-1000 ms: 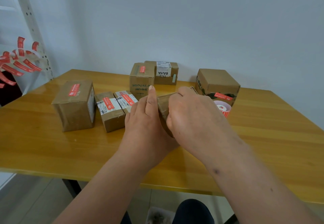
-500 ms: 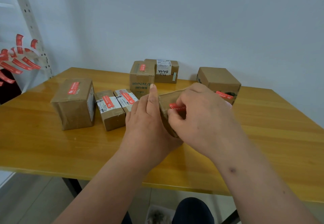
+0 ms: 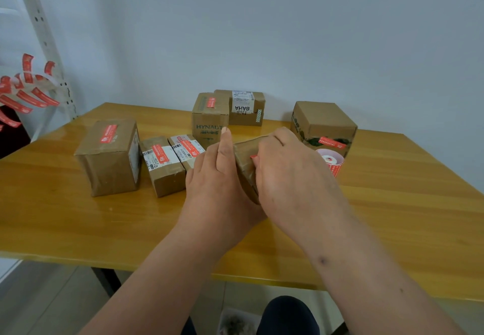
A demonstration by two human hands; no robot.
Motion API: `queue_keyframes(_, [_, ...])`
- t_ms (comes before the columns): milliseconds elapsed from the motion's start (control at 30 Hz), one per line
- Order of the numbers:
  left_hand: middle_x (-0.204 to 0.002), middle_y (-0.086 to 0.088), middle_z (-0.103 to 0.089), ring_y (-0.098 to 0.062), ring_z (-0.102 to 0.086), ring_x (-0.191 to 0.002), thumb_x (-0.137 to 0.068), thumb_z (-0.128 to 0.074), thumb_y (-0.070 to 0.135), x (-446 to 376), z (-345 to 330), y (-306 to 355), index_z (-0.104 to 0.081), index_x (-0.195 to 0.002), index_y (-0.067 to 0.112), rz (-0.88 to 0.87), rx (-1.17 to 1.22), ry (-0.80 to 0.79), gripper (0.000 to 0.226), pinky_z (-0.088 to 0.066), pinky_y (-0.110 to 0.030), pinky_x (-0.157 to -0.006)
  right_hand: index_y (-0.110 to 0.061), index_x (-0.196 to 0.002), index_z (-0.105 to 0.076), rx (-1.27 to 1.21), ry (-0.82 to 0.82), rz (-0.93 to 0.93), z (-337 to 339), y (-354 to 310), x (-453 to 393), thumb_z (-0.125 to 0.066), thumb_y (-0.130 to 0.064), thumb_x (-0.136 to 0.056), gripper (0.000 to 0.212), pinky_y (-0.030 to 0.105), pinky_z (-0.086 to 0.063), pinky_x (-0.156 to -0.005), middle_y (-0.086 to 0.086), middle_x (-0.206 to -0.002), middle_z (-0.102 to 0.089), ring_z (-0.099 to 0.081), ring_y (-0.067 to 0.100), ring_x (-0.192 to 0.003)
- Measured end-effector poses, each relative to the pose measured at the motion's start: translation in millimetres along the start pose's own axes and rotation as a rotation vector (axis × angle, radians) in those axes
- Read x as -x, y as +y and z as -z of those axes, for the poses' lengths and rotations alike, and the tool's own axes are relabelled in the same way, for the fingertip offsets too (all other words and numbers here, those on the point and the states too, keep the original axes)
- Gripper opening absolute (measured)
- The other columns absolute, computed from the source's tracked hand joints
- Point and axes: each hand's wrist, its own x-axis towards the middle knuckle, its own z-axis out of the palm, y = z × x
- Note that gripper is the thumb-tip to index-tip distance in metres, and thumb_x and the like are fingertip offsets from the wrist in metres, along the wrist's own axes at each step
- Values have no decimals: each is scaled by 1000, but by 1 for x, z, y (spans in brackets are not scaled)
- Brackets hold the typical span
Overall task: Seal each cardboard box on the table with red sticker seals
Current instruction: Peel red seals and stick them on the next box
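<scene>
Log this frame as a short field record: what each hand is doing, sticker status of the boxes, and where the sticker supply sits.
left hand: braces the small brown cardboard box held over the yellow wooden table
right hand: presses a red sticker seal onto that box
boxes on table with red seals visible: five
box without visible seal: back box with white BAHA label
sticker roll: beside right-hand box
</scene>
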Motion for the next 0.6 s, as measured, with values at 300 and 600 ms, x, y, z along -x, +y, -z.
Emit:
queue_keyframes(300, [-156, 9, -9, -10, -4, -143, -68, -74, 55, -1, -1, -1, 22, -149, 26, -16, -12, 3, 129, -5, -35, -118, -20, -90, -35, -68, 22, -55, 3, -2, 0, -38, -12, -99, 13, 19, -31, -55, -2, -95, -36, -36, 9, -68])
queue_keyframes(600, [-154, 9, -14, -11, -7, -141, -65, -75, 60, -2, -5, -5, 20, -150, 26, -28, -29, 44, 132, -6, -33, -118, -14, -68, -47, 11, 115, -11, 3, -3, -8, -71, 8, -68, 32, 11, -12, -45, 3, -69, -45, -31, 13, -63])
